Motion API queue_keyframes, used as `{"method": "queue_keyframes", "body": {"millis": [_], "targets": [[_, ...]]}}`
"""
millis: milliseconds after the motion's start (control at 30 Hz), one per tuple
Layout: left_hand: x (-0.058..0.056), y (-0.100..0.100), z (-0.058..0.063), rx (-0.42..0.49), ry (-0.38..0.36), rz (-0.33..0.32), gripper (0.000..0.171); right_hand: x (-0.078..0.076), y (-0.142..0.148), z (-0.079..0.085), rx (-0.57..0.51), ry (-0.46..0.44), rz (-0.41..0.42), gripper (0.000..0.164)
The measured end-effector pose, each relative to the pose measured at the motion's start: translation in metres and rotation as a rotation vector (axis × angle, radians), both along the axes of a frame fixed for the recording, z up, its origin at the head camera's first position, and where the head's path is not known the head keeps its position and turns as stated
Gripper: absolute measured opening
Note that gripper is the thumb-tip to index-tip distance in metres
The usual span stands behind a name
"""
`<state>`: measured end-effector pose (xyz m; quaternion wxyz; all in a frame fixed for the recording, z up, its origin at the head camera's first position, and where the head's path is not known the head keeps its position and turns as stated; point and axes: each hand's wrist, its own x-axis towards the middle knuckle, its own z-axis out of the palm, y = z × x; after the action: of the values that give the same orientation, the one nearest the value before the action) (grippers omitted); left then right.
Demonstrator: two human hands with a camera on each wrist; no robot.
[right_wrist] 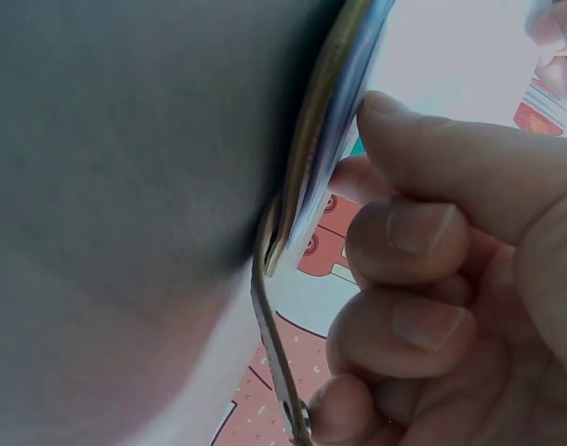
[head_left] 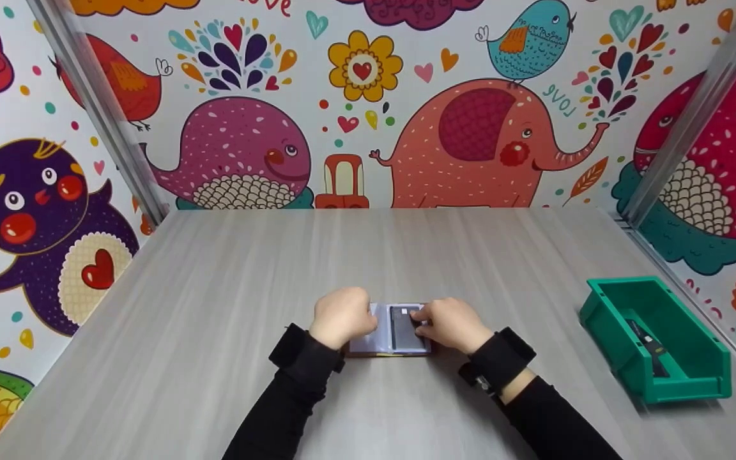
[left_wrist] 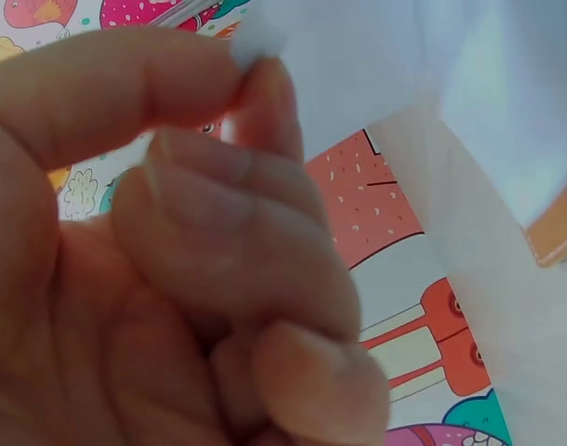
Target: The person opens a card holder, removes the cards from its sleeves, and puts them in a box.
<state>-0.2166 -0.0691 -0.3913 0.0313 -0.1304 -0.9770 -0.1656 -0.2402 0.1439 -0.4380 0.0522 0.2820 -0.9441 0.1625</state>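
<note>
A small card holder lies spread on the table between both hands, with translucent plastic sleeves and a dark card in its right-hand page. My left hand pinches a translucent sleeve between thumb and index finger; its other fingers curl inward. At the right edge, my right hand pinches the sleeves, thumb on top and index finger behind. In the right wrist view the holder's brown cover shows edge-on. From it a strap with a metal snap sticks out beside the right little finger.
A green plastic bin stands on the right side of the table, with a dark, flat item inside. Behind the wooden-grain table rises a wall printed with cartoon animals. Metal posts mark the back corners.
</note>
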Motion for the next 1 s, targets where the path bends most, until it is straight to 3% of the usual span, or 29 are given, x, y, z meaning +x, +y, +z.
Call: {"method": "queue_keyframes", "body": {"millis": [433, 733, 1000], "targets": [[-0.009, -0.012, -0.008, -0.016, -0.130, 0.110, 0.026, 0.001, 0.000, 0.000, 0.000, -0.012, -0.010, 0.027], [-0.016, -0.017, -0.013, -0.023, -0.183, 0.139, 0.016, 0.001, 0.000, 0.000, 0.005, -0.011, -0.005, 0.025], [-0.016, -0.018, -0.017, -0.070, -0.209, 0.124, 0.009, 0.002, 0.000, 0.001, 0.000, -0.004, -0.003, 0.026]]}}
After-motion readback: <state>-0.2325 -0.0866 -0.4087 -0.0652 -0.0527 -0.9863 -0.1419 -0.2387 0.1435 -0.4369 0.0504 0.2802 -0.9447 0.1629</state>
